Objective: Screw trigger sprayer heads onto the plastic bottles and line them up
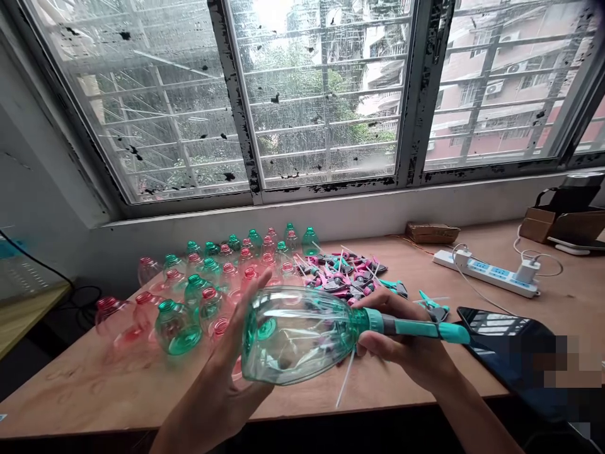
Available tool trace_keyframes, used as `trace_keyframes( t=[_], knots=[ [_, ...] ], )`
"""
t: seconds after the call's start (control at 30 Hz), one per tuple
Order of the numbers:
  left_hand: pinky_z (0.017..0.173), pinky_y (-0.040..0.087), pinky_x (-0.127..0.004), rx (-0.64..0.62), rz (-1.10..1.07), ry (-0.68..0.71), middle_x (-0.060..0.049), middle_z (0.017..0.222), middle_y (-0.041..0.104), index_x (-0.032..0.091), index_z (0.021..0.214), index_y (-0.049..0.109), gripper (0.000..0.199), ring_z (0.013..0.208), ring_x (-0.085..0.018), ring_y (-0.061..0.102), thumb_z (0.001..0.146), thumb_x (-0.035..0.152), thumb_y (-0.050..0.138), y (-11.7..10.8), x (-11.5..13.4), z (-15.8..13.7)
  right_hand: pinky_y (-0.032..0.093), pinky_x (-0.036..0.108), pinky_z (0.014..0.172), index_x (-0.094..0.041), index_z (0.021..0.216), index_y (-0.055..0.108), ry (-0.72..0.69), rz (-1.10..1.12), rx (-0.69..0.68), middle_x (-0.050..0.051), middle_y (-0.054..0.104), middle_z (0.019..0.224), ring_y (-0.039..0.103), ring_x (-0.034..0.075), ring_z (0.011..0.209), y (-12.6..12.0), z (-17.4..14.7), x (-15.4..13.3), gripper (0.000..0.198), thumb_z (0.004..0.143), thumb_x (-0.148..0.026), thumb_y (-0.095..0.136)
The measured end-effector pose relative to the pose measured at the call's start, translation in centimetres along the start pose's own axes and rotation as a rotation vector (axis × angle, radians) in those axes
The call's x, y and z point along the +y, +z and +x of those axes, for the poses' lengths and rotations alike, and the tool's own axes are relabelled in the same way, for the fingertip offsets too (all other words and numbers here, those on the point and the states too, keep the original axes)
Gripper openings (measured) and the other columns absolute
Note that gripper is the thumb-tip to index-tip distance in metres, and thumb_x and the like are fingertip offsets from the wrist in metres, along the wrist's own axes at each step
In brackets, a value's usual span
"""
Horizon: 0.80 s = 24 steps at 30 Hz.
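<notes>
Lying sideways above the near side of the table (61,403), the green bottle (302,337) is clasped around its base by the left hand (224,372). Its teal sprayer (416,328) is pinched at the collar (374,320) by the right hand (418,356).

Daylit window (321,94), peeling frame (420,82), white wall (359,221), wooden table (85,384)

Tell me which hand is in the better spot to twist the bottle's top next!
Probably the right hand: its thumb and fingers are at the turquoise collar. The left hand is around the base of the green bottle, so it seems better placed to keep it steady.
</notes>
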<state>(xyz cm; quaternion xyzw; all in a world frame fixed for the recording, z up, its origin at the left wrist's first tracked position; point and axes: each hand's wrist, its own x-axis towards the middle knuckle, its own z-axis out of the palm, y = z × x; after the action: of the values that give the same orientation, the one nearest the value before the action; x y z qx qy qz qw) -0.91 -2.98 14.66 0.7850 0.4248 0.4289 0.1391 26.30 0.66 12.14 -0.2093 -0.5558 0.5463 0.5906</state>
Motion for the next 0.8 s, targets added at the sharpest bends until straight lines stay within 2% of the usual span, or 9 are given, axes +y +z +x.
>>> trace_keyframes(
  t=[0.07,0.13,0.2,0.33,0.4,0.47,0.53,0.63,0.8],
  knots=[
    [0.127,0.025,-0.066,-0.016,-0.02,0.012,-0.003,0.176,0.024,0.045,0.164,0.018,0.097,0.161,-0.042,0.019,0.089,0.044,0.079,-0.2,0.1,-0.1,0.064,0.026,0.054,-0.022,0.096,0.077,0.011,-0.001,0.005,-0.001,0.077,0.066,0.073,0.017,0.056,0.0,-0.1,-0.2,0.029,0.075,-0.031,0.095],
    [0.123,0.037,-0.064,-0.028,-0.054,0.02,-0.004,0.176,0.022,0.047,0.164,0.016,0.106,0.16,-0.044,0.021,0.083,0.05,0.083,-0.3,0.0,-0.2,0.064,0.026,0.054,-0.022,0.095,0.077,0.018,0.003,0.001,-0.001,0.078,0.065,0.074,0.018,0.055,-0.1,-0.1,-0.2,0.029,0.075,-0.032,0.095],
    [0.119,0.043,-0.062,-0.031,-0.067,0.031,-0.003,0.176,0.022,0.05,0.164,0.012,0.1,0.16,-0.042,0.023,0.089,0.047,0.078,-0.2,-0.4,-0.3,0.062,0.026,0.053,-0.022,0.095,0.076,0.028,0.019,-0.004,-0.001,0.078,0.063,0.074,0.018,0.055,-0.2,-0.1,-0.2,0.03,0.076,-0.035,0.095],
    [0.123,0.031,-0.066,-0.02,-0.009,0.088,-0.001,0.176,0.025,0.055,0.162,0.003,0.081,0.159,-0.036,0.027,0.105,0.032,0.056,0.3,-1.3,-0.4,0.058,0.025,0.05,-0.021,0.096,0.074,0.034,0.05,-0.004,-0.001,0.077,0.061,0.075,0.019,0.053,-0.4,0.0,-0.1,0.031,0.08,-0.041,0.091],
    [0.123,0.03,-0.066,-0.028,0.012,0.064,-0.002,0.175,0.027,0.052,0.163,-0.001,0.09,0.159,-0.037,0.029,0.101,0.037,0.062,0.4,-1.5,-0.4,0.056,0.025,0.048,-0.021,0.096,0.073,0.022,0.022,-0.003,-0.001,0.077,0.061,0.075,0.02,0.053,-0.5,0.0,-0.1,0.03,0.08,-0.04,0.091],
    [0.122,0.033,-0.065,-0.055,0.014,0.004,-0.004,0.175,0.026,0.048,0.164,-0.004,0.106,0.157,-0.041,0.03,0.092,0.045,0.074,0.3,-1.4,-0.3,0.054,0.025,0.046,-0.021,0.097,0.073,0.006,-0.015,-0.002,-0.001,0.077,0.061,0.075,0.02,0.053,-0.5,0.1,-0.2,0.029,0.081,-0.038,0.091],
    [0.122,0.033,-0.064,-0.092,0.023,-0.029,-0.005,0.175,0.026,0.044,0.165,-0.001,0.113,0.157,-0.043,0.03,0.086,0.048,0.079,0.1,-1.1,-0.2,0.054,0.025,0.046,-0.021,0.098,0.074,-0.011,-0.034,-0.003,-0.001,0.077,0.063,0.075,0.02,0.053,-0.5,0.1,-0.3,0.029,0.08,-0.037,0.091],
    [0.122,0.036,-0.061,-0.085,0.042,-0.029,-0.005,0.173,0.031,0.041,0.167,0.007,0.101,0.157,-0.042,0.031,0.091,0.044,0.074,0.0,-1.1,-0.3,0.051,0.026,0.045,-0.021,0.098,0.073,-0.013,-0.037,-0.01,-0.002,0.077,0.062,0.074,0.02,0.052,-0.5,0.2,-0.1,0.03,0.081,-0.038,0.09],
    [0.122,0.036,-0.062,0.027,0.076,0.042,-0.003,0.172,0.035,0.046,0.165,0.006,0.082,0.158,-0.038,0.031,0.102,0.035,0.057,0.4,-1.7,-0.5,0.048,0.025,0.044,-0.021,0.097,0.072,-0.002,-0.019,-0.026,0.0,0.077,0.063,0.073,0.019,0.051,-0.6,0.4,0.5,0.028,0.084,-0.041,0.087]
  ],
)
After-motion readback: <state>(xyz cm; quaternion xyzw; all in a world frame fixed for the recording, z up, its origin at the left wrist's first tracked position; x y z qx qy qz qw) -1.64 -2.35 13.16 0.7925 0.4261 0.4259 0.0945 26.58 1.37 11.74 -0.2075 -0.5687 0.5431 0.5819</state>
